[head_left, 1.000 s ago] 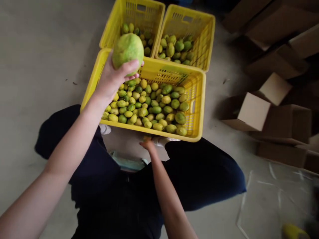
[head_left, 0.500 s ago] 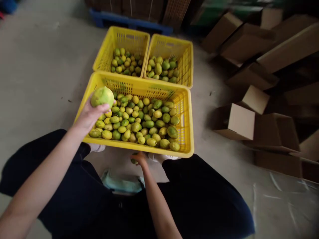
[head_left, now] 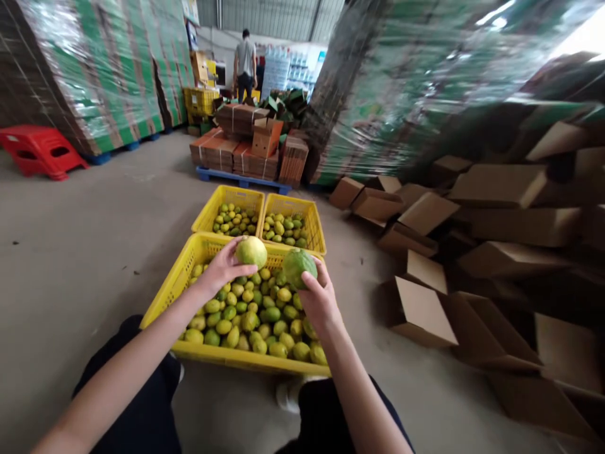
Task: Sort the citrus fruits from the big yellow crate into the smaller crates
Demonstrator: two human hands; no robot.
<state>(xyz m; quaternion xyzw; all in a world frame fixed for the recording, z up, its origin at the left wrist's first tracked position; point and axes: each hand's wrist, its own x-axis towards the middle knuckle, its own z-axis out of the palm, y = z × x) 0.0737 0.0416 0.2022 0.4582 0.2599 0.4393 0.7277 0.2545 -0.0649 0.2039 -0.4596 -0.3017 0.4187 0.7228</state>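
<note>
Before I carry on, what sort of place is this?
Probably a fruit-packing warehouse: yellow crates of green and yellow fruit, tall plastic-wrapped stacks and cardboard boxes strewn on the right.

A grey floor (head_left: pixel 118 208) is stretching from near to far, with a red stool (head_left: pixel 41 151) standing at left. Film-wrapped stacks (head_left: pixel 397 94) are flanking it on both sides, a corrugated wall (head_left: pixel 274 16) is rising far behind, and white light (head_left: pixel 586 31) is glaring at far right.

The grey floor (head_left: pixel 118 233) carries three yellow crates (head_left: pixel 246 361) close together, a red stool (head_left: pixel 40 154), a blue pallet (head_left: pixel 243 181) and, at right, jumbled cardboard boxes (head_left: pixel 423 312).
</note>
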